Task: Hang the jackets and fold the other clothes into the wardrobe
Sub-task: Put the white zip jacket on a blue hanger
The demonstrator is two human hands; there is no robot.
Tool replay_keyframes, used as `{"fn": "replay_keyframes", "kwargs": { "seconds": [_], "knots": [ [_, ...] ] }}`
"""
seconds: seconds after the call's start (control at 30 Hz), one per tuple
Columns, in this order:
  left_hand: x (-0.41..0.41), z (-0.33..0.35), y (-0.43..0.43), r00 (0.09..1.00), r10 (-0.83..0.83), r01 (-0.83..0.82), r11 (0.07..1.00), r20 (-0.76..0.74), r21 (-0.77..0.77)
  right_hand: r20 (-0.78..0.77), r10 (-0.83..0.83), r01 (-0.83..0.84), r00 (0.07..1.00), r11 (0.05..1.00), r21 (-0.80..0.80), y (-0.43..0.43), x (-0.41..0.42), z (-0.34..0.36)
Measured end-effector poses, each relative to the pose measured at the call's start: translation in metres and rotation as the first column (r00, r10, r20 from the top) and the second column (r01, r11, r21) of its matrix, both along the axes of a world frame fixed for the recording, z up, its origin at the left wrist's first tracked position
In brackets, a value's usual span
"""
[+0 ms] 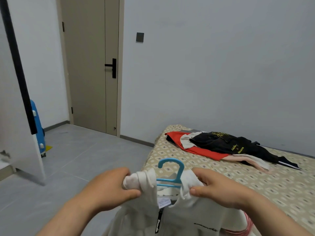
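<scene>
1. A white fabric zip-up jacket [187,217] hangs nearest the person, its neck on a light-blue plastic hanger [172,176] whose hook points up.
2. The left hand [109,183] grips bunched white cloth at the hanger's left end. The right hand [219,186] pinches the cloth at its right end, fingers curled.
3. Just beyond, a bed with a beige diamond-patterned cover [255,183] carries a pile: a red garment [196,148], a black garment with yellow print [219,142] on top of it, and pale cream pieces [252,160] among them.
4. At the left stands a white wardrobe door with a black edge strip [22,126], with a blue plastic object [38,128] behind it.
5. Farthest are a closed beige room door [88,65] and a dark square wall switch [140,37].
</scene>
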State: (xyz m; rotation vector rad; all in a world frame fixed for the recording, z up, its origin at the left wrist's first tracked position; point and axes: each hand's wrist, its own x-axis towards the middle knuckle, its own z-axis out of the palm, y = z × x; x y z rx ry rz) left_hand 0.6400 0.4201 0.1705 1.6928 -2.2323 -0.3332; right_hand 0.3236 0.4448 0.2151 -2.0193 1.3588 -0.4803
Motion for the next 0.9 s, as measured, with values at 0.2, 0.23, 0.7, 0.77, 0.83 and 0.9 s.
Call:
{"fn": "replay_keyframes", "kwargs": {
  "seconds": [0.2,0.23,0.7,0.77,0.83,0.9],
  "knots": [
    [-0.006,-0.004,-0.001,0.989,-0.146,0.144,0.985,0.022,0.090,-0.074,0.022,-0.026,0.997,0.998,-0.052,-0.005,0.013,0.004],
    [-0.007,-0.004,0.000,0.986,-0.170,0.169,0.982,0.002,0.082,-0.081,0.018,-0.022,0.997,0.998,-0.057,-0.006,0.013,0.005],
    [-0.029,0.015,0.004,0.970,-0.243,0.240,0.964,-0.014,-0.115,-0.110,0.032,-0.043,0.993,0.994,-0.098,-0.004,0.018,0.009],
    [-0.024,0.010,0.006,0.978,-0.208,0.208,0.971,0.016,-0.115,-0.153,0.017,-0.037,0.988,0.991,-0.132,-0.003,0.020,0.007],
    [-0.021,0.008,0.009,0.985,-0.169,0.172,0.974,0.037,-0.147,-0.188,-0.011,-0.021,0.982,0.985,-0.169,-0.005,0.021,0.006],
    [-0.015,0.011,0.009,0.992,-0.113,0.122,0.971,0.055,-0.208,-0.192,-0.035,-0.004,0.981,0.980,-0.201,-0.009,0.020,0.010]
  ]
}}
